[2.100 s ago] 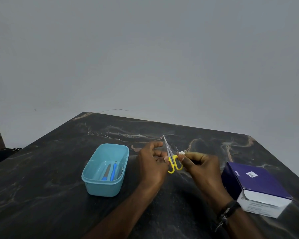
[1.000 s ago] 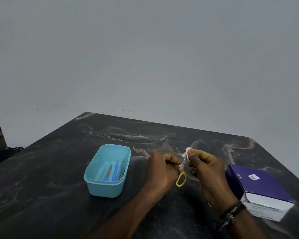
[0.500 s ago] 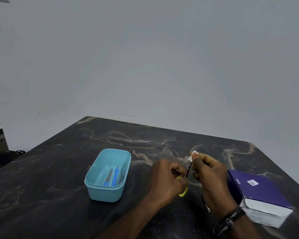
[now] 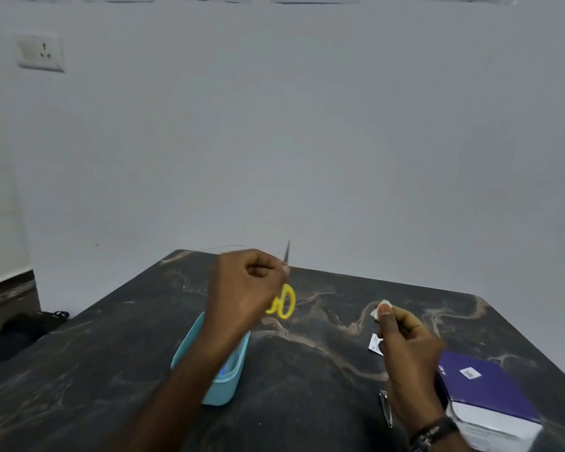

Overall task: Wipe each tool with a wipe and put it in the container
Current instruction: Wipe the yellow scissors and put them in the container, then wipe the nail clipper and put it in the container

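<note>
My left hand (image 4: 243, 288) grips small scissors (image 4: 285, 303) by the blades, yellow handle loops hanging down and the thin tip sticking up past my knuckles. It hovers above the far end of the light blue container (image 4: 222, 383), which my forearm partly hides; a blue tool shows inside. My right hand (image 4: 405, 340) pinches a small white wipe (image 4: 380, 309) between thumb and fingers, apart from the scissors. A metal tool (image 4: 386, 409) lies on the dark marble table (image 4: 307, 370) beside my right wrist.
A purple and white box (image 4: 490, 399) stands at the right near the table's edge. A torn white wipe packet (image 4: 374, 344) lies by my right hand. The wall behind carries a socket (image 4: 40, 52). Dark things lie on the floor at the left.
My left hand has lifted the scissors up and left, over the container, away from the wipe. My right hand stayed near the box with the wipe. The camera tilted up.
</note>
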